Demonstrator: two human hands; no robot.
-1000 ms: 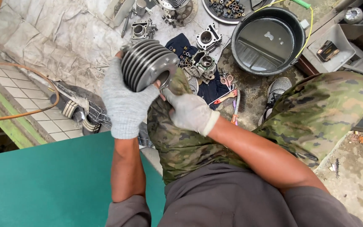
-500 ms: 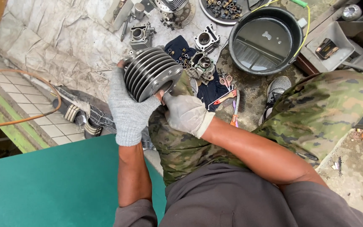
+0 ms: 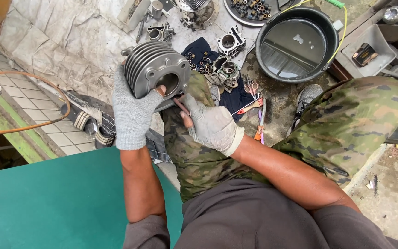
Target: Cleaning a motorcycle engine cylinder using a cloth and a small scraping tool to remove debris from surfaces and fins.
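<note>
Finned cylinder clamped in your left hand, right hand pinching thin tool at bore — scraping step; next needs steady, light strokes.

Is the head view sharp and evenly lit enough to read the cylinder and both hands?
Head view: soft daylight, no hard shadows; the finned cylinder, left hand and right hand are sharp. The bore is dark inside. The black basin shows reflections on its liquid. Edges bend slightly from the wide lens.
</note>
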